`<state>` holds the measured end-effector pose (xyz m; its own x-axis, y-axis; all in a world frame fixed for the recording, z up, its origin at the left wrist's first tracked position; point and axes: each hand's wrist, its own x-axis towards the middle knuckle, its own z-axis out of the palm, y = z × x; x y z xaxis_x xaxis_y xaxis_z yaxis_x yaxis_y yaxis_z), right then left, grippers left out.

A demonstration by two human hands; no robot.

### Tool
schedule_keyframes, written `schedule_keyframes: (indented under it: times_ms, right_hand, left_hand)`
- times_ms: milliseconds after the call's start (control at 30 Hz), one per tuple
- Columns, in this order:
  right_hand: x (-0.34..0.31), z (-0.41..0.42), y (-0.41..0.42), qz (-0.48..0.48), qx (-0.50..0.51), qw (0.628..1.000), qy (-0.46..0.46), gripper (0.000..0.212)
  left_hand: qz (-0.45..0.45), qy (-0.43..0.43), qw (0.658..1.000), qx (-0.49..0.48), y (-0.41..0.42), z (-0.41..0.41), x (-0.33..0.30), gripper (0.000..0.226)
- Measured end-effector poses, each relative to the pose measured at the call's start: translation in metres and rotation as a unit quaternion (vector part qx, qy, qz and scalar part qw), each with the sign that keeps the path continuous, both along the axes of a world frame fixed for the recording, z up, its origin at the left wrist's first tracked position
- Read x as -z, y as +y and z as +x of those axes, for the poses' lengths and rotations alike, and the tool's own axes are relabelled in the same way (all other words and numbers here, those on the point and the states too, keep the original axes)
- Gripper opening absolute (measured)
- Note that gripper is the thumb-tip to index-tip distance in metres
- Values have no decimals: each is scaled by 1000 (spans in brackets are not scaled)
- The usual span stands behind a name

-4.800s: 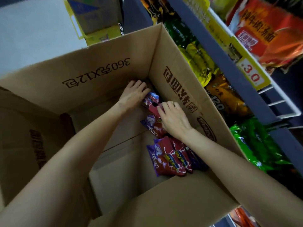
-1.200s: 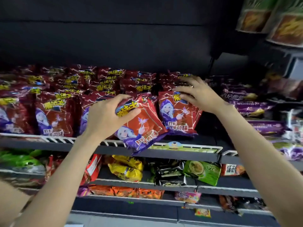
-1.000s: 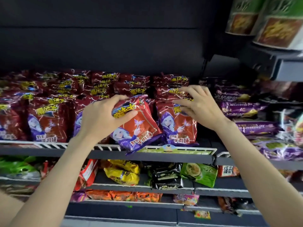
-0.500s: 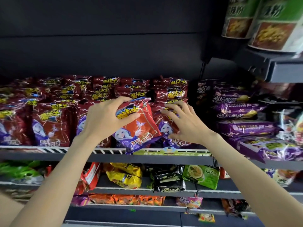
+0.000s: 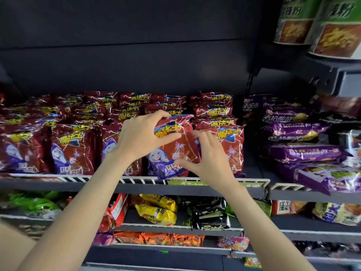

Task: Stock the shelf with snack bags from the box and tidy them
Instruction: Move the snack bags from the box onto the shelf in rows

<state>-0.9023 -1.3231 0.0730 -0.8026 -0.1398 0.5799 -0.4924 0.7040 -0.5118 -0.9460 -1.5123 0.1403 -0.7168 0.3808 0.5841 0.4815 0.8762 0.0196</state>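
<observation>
My left hand grips the top of a red and purple snack bag that stands at the front of the upper shelf. Its thumb lies across the yellow lettering. My right hand touches the same bag's right edge, thumb at its lower front and fingers spread behind. Rows of matching red bags fill the shelf to the left and behind, and one more red bag stands just right of my right hand. The box is out of view.
Purple snack bags lie stacked on the shelf section to the right. Lower shelves hold yellow bags, black bags and green bags. Large green tubs stand on a higher shelf at the top right.
My hands came from the box up to the shelf. Over the last second my left hand stood the bag more upright, and my right hand moved from the neighbouring bag to this one's right edge.
</observation>
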Motion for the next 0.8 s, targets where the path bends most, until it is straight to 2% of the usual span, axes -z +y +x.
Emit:
schedule_keyframes:
  times_ms: [100,167,200,233,300,333,367,433,533,667,800]
  right_hand:
    - [6,-18,-22,-30,27,999,-16,72]
    - [9,-24,-29,-41,23,999,-16,63]
    - [10,-26,-32,-43,18,999,-17,59]
    - [10,-27,-33,-49,17,999,-19,56]
    - [9,-29,-32,-87,29,995,-46,53]
    - [7,-31,-31,-121,36,989,-72,49]
    - [5,-32,-29,-159,41,982,-96,44]
    - [3,-35,-25,-214,51,968,-124,37]
    - [3,-36,-22,-241,56,960,-134,36]
    - [0,-26,-18,-240,65,962,-113,34]
    - [-2,0,23,-272,109,954,-56,36]
  left_hand:
    - [-12,-33,999,15,-7,2,1,78]
    - [42,-140,988,40,-20,5,-2,79]
    - [108,-208,971,57,-28,5,-3,74]
    - [199,-257,942,78,-37,5,-3,68]
    - [405,-299,859,98,-54,0,3,60]
    - [473,-308,820,91,-62,-2,10,60]
    - [500,-318,802,76,-66,-2,21,59]
    - [486,-349,800,50,-69,1,45,57]
    - [481,-375,791,46,-53,5,67,60]
    - [442,-315,840,23,-30,-2,72,66]
    - [407,-272,872,20,-28,7,78,49]
